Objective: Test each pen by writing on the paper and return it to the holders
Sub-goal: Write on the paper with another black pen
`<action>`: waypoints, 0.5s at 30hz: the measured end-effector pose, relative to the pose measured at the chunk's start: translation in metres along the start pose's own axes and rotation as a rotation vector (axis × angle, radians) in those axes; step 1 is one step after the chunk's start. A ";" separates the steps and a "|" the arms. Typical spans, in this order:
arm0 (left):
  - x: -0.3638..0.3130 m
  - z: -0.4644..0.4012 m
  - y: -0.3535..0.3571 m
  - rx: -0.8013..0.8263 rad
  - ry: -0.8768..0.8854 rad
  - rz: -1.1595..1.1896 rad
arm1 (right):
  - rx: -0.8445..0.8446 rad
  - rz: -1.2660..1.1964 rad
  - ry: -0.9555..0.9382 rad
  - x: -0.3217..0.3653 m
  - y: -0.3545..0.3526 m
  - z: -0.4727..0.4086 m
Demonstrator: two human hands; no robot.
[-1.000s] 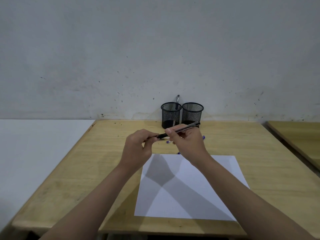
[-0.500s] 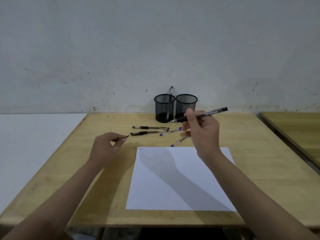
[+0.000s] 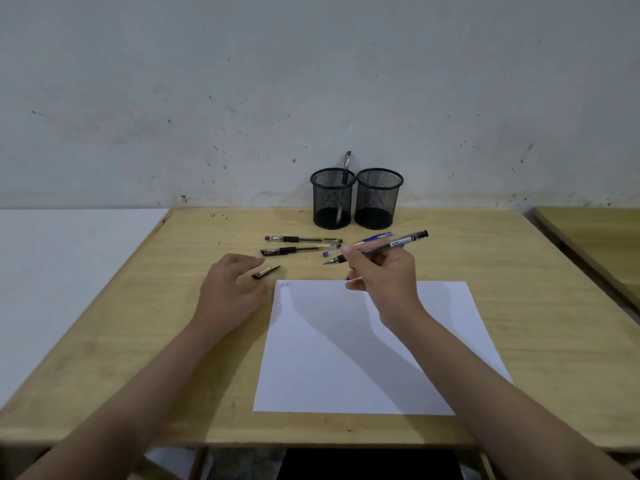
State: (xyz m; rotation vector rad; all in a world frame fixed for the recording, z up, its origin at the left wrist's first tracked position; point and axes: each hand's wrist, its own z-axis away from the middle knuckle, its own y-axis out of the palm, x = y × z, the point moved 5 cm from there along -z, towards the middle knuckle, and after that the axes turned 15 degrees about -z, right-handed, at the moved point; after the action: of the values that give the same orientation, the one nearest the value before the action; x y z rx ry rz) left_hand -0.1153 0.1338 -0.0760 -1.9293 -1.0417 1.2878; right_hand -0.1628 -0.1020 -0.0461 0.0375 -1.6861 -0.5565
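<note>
- The left hand hangs low, palm down, its fingers loosely spread and relaxed, gripping nothing.
- The left forearm runs from the lower left corner up and to the right toward the wrist.
- The right hand is raised, with fingers curled and thumb pinching a pen near its tip end; the barrel slants up to the right.
- The right forearm comes in from the lower right corner, angled up and to the left.

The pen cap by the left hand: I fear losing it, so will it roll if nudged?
The pen cap probably won't roll far: its clip should catch the desk. Small and plastic-looking, it likely skids at a light touch from the left hand.
</note>
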 end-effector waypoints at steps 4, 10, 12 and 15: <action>-0.017 0.027 -0.001 0.140 0.216 -0.083 | 0.034 0.030 0.074 -0.014 0.014 -0.008; -0.016 0.046 0.013 0.325 0.322 -0.346 | 0.091 0.165 0.158 -0.043 0.045 -0.022; -0.016 0.046 0.015 0.340 0.320 -0.367 | 0.093 0.209 0.138 -0.050 0.050 -0.024; -0.014 0.047 0.017 0.357 0.322 -0.395 | 0.074 0.213 0.098 -0.060 0.052 -0.025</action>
State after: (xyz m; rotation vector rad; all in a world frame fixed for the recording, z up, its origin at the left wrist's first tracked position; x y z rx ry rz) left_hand -0.1571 0.1155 -0.0996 -1.5037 -0.8980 0.8409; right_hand -0.1126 -0.0451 -0.0797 -0.0597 -1.5914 -0.3278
